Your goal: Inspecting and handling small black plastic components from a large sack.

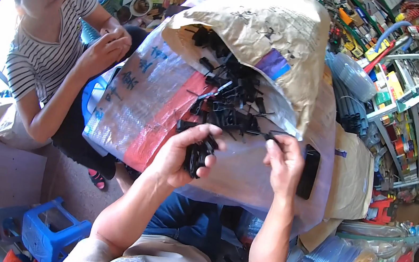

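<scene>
The left hand is clenched around a bundle of black plastic parts, too tightly packed to count, while the right hand pinches one black piece at the sack's lip. One big woven sack gapes before both, its heap of black parts uncountable; a striped-shirted person crowds the left edge, shelves the right, one blue stool below.

Left hand clutches bunch of black plastic parts; right hand pinches single black piece; open woven sack of same parts just beyond; co-worker's hands at left.
</scene>
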